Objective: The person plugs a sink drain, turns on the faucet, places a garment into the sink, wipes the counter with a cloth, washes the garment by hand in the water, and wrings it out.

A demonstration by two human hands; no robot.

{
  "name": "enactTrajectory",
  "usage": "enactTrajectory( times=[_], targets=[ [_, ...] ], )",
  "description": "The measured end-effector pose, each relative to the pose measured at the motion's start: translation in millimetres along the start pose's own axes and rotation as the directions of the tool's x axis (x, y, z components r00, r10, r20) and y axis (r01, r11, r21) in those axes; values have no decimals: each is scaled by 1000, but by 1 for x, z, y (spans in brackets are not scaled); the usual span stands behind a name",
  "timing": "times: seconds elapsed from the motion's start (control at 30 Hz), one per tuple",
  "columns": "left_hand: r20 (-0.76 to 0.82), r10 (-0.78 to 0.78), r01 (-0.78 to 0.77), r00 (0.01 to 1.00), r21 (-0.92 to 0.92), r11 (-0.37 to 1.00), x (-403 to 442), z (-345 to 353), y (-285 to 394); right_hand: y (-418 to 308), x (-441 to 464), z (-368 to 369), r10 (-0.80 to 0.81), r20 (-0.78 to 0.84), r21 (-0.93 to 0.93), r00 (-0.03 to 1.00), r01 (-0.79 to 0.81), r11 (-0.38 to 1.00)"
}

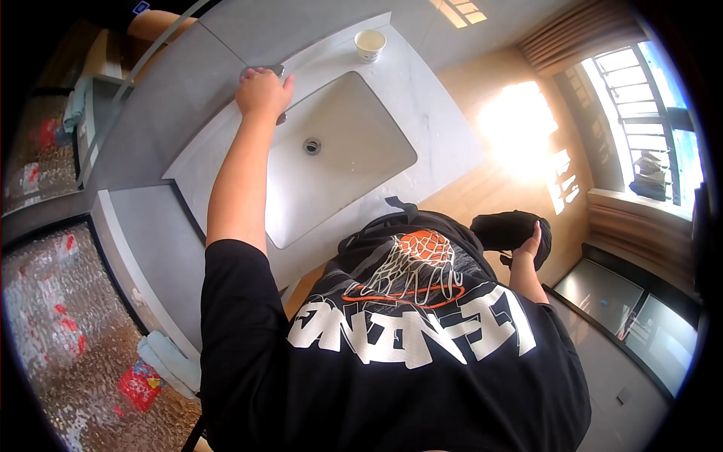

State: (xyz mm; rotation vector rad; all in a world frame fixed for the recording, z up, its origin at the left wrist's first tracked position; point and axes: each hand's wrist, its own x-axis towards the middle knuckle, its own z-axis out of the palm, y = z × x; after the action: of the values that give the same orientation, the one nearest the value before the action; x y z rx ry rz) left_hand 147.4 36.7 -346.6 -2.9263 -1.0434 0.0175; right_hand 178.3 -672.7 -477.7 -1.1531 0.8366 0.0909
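My left hand (261, 90) reaches over the back left rim of the white sink (339, 181), fingers closed over the metal faucet (282, 118). Most of the faucet is hidden under that hand. No water shows in the basin, and its round drain (312, 146) is in plain sight. At my right side, my right hand (529, 247) grips a black fabric item (503, 230), thumb lying along it and the other fingers hidden. A loose strap or fold hangs from this item; its exact kind I cannot make out.
A paper cup (370, 46) stands on the marble-look countertop (444, 128) at the back corner. To the right are a sunlit barred window (640, 113) and brown curtains (580, 34). Textured glass (75, 324) and a light blue towel (167, 363) lie to the left.
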Motion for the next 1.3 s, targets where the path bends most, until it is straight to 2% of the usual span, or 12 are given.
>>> enactTrajectory(
  times=[0.6,0.7,0.87,1.0,1.07,1.1,1.17,1.2,1.27,1.3],
  targets=[
    [-16,10,-10,1000,9,1000,-4,0,-1,2,-12,0,23,-110,-106,994,-35,994],
    [-24,12,-12,1000,11,1000,-4,3,-1,5,-1,-9,26,23,-55,999,-25,998],
    [-69,12,-11,998,9,1000,-5,5,-2,3,-7,-5,15,-28,-98,999,-18,995],
    [-37,12,-13,999,-27,1000,-7,0,-2,2,-4,-6,28,-87,-147,996,-40,988],
    [-53,19,-21,998,-45,999,-8,-1,-4,2,-3,-7,28,-10,-121,1000,-29,992],
    [-96,-1,-16,995,-175,984,-9,-1,-9,2,-3,-8,27,28,-108,999,-24,994],
    [-169,-55,-23,984,-429,903,-15,4,-22,-1,-10,-3,-21,-11,-123,1000,19,992],
    [-257,-160,-30,953,-605,795,-21,13,-29,-3,-14,1,-46,-31,-135,998,41,990],
    [-345,-404,-115,848,-862,494,-39,45,-45,-8,-20,3,-83,-74,-161,994,71,984],
    [-418,-462,-102,782,-817,567,-49,67,-51,-8,-23,3,-99,-95,-175,991,81,981]
  ],
)
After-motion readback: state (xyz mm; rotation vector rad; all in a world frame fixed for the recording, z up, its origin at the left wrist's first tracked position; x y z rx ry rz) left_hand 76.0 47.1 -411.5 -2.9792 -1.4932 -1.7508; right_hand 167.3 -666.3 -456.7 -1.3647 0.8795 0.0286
